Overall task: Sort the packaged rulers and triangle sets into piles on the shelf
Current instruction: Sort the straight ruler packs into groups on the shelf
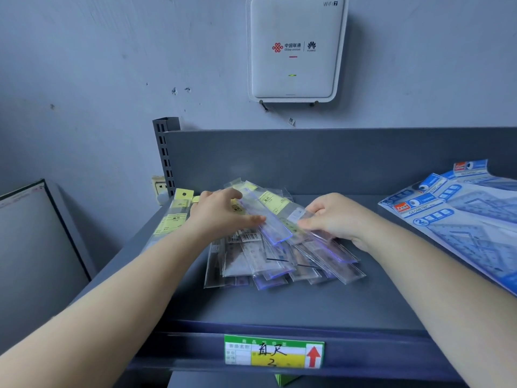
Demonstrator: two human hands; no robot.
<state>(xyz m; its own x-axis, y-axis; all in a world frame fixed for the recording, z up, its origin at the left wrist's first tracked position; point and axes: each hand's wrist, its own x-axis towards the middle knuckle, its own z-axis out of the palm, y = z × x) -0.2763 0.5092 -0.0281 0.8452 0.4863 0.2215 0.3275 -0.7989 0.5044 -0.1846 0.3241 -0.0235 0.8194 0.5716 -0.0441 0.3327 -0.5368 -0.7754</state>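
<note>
Packaged ruler (267, 219) between both hands

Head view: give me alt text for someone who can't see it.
Both hands work a loose heap of packaged rulers on a grey shelf: the left hand and the right hand each pinch one. Blue triangle sets lie at right.
</note>
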